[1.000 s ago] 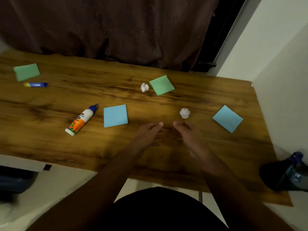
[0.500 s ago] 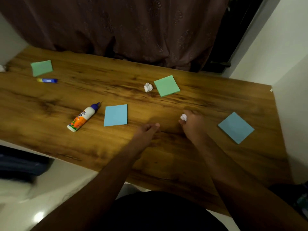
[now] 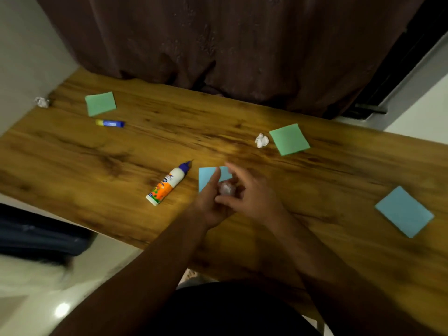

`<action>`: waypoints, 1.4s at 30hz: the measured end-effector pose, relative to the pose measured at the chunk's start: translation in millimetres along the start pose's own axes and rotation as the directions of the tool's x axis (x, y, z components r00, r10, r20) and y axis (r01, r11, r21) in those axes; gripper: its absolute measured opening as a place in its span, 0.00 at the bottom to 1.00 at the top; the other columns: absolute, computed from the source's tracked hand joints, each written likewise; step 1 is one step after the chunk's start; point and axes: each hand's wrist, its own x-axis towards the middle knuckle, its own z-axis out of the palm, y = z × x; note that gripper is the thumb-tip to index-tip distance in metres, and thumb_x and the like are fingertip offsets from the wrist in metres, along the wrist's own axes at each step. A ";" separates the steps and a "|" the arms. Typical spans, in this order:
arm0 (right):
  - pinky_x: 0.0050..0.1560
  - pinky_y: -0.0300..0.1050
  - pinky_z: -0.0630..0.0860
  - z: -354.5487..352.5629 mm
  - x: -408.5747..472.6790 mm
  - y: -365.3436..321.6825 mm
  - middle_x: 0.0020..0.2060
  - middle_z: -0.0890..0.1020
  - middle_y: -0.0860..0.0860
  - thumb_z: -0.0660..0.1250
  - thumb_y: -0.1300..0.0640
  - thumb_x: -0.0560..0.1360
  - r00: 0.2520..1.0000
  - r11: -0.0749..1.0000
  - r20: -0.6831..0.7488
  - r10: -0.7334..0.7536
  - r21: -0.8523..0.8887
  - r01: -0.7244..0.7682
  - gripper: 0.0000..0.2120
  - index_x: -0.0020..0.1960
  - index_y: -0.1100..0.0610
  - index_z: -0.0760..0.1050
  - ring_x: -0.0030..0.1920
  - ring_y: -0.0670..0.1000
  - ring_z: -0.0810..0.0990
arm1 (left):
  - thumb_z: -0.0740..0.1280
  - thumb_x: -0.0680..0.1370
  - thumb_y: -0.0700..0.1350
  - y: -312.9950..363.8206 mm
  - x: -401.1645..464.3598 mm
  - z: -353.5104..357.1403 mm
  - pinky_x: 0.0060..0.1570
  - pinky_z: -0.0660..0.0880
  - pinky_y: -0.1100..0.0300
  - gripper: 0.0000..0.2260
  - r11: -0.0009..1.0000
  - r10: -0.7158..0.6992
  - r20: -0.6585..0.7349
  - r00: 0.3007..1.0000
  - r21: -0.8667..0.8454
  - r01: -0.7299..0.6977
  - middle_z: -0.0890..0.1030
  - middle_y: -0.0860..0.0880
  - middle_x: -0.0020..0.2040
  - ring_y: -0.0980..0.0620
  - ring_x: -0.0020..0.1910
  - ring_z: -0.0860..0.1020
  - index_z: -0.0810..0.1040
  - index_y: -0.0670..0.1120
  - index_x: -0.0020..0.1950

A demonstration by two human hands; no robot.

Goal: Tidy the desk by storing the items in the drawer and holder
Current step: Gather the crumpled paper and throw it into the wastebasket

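Note:
My right hand (image 3: pixel 252 192) pinches a small white crumpled paper ball (image 3: pixel 227 189) above the wooden desk (image 3: pixel 327 180). My left hand (image 3: pixel 209 204) lies right against it with straight fingers, the ball touching them. Both hands partly cover a blue sticky-note pad (image 3: pixel 206 175). A white and orange glue bottle (image 3: pixel 167 184) lies just left of the hands. A second paper ball (image 3: pixel 261 141) sits beside a green pad (image 3: pixel 289 139) further back. Another blue pad (image 3: pixel 404 211) lies at the right. No drawer or holder is in view.
At the far left of the desk lie a green pad (image 3: pixel 100 103), a blue glue stick (image 3: pixel 110 123) and a third paper ball (image 3: pixel 42 102) by the wall. A dark curtain (image 3: pixel 230 44) hangs behind the desk. The near desk edge runs diagonally below my arms.
My right hand closed on the paper ball, lifted it and carried it left to my left hand over the blue pad. The view has swung left.

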 end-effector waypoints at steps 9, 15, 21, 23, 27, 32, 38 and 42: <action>0.61 0.55 0.72 -15.7 117.5 43.8 0.70 0.68 0.59 0.65 0.51 0.78 0.909 0.858 -0.246 0.338 -0.317 -0.405 0.23 0.71 0.53 0.69 0.64 0.61 0.74 | 0.56 0.82 0.56 83.8 -22.6 -56.9 0.27 0.77 0.64 0.19 0.995 0.076 0.012 0.997 0.068 -0.077 0.79 0.47 0.32 0.54 0.28 0.78 0.75 0.44 0.42; 0.59 0.58 0.74 -4.2 137.8 77.4 0.64 0.72 0.64 0.63 0.57 0.79 0.903 0.797 -0.221 0.368 -0.424 -0.429 0.17 0.67 0.57 0.74 0.58 0.66 0.76 | 0.57 0.81 0.56 110.0 -39.4 -92.0 0.29 0.79 0.62 0.16 0.988 0.155 -0.032 0.987 -0.013 -0.155 0.79 0.48 0.36 0.54 0.31 0.80 0.74 0.46 0.43; 0.56 0.50 0.74 16.1 141.7 26.9 0.60 0.80 0.58 0.67 0.54 0.77 0.945 0.914 -0.191 0.266 -0.263 -0.310 0.20 0.68 0.56 0.73 0.59 0.61 0.78 | 0.57 0.81 0.58 116.0 -41.1 -118.5 0.35 0.81 0.59 0.19 0.952 0.249 -0.089 0.964 -0.158 -0.261 0.83 0.46 0.40 0.52 0.36 0.83 0.76 0.44 0.44; 0.52 0.45 0.75 31.0 143.1 -14.7 0.58 0.80 0.53 0.68 0.54 0.77 0.970 0.968 -0.151 0.192 -0.136 -0.212 0.21 0.69 0.54 0.71 0.57 0.55 0.79 | 0.57 0.80 0.59 118.7 -38.4 -124.7 0.35 0.81 0.59 0.19 0.933 0.267 -0.093 0.959 -0.224 -0.281 0.84 0.45 0.41 0.51 0.38 0.84 0.76 0.44 0.46; 0.50 0.46 0.80 67.2 131.6 -88.1 0.52 0.80 0.44 0.72 0.53 0.74 0.999 0.993 -0.051 -0.016 0.113 0.021 0.20 0.65 0.51 0.74 0.51 0.46 0.80 | 0.58 0.81 0.57 120.2 -38.0 -135.3 0.38 0.82 0.58 0.17 0.895 0.284 -0.121 0.951 -0.323 -0.308 0.84 0.44 0.45 0.50 0.39 0.85 0.75 0.44 0.48; 0.52 0.48 0.80 110.1 126.1 -144.2 0.52 0.83 0.45 0.72 0.53 0.71 0.989 0.981 0.040 -0.139 0.144 0.132 0.20 0.62 0.47 0.75 0.51 0.45 0.81 | 0.63 0.72 0.44 127.5 -53.8 -163.1 0.40 0.81 0.55 0.09 0.826 0.392 -0.073 0.917 -0.410 -0.386 0.84 0.42 0.41 0.48 0.39 0.84 0.78 0.41 0.46; 0.50 0.45 0.78 158.0 145.1 -199.7 0.48 0.79 0.39 0.69 0.58 0.71 0.958 0.971 0.162 -0.237 0.005 0.239 0.15 0.55 0.44 0.76 0.48 0.41 0.77 | 0.56 0.70 0.43 164.3 -84.3 -217.9 0.40 0.82 0.56 0.17 0.819 0.474 0.016 0.881 -0.376 -0.434 0.84 0.41 0.44 0.48 0.41 0.84 0.83 0.39 0.46; 0.55 0.47 0.78 204.7 164.1 -244.9 0.55 0.76 0.41 0.69 0.60 0.69 0.943 0.957 0.191 -0.273 -0.044 0.286 0.23 0.59 0.41 0.76 0.52 0.44 0.78 | 0.64 0.66 0.44 201.6 -116.1 -267.5 0.44 0.81 0.54 0.16 0.823 0.501 0.065 0.863 -0.345 -0.452 0.84 0.40 0.47 0.46 0.44 0.84 0.81 0.39 0.50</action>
